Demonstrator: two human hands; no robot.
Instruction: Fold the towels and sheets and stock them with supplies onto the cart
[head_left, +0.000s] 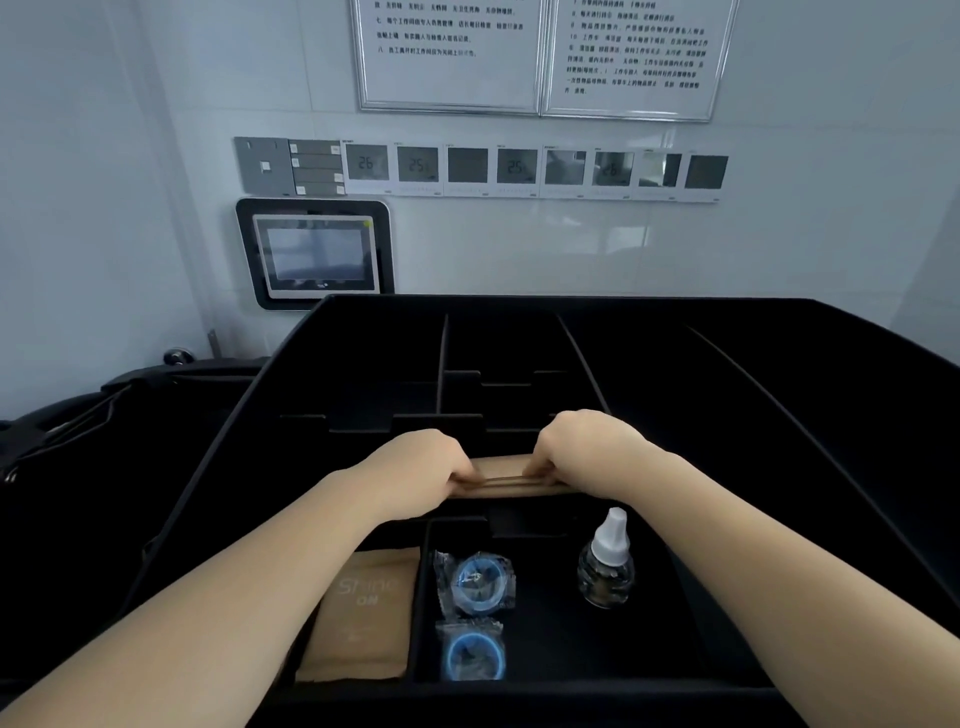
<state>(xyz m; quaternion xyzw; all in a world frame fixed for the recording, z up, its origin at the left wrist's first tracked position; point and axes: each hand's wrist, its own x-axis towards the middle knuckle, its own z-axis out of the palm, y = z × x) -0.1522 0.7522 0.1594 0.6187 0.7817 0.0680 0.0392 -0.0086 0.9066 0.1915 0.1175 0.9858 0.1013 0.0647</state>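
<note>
White tiled wall (519, 249) behind black divided cart tray (779, 395). Left hand (415, 465) and right hand (584, 447) each pinched an end of a tan packet stack (511, 480) over a middle compartment; near compartment held a small bottle (607, 564).

A divided tray (779, 364) is set before the wall. In its middle compartment a stack of flat packets (511, 480) is gripped at the left end by the left hand (415, 467) and at the right end by the right hand (587, 447). In the near compartment, two wrapped rings (475, 613) are placed left of a bottle (605, 561). A paper packet (363, 618) is seated in the compartment further left. A touch panel (314, 254) is mounted on the wall behind, below a row of thermostats (535, 169).
</note>
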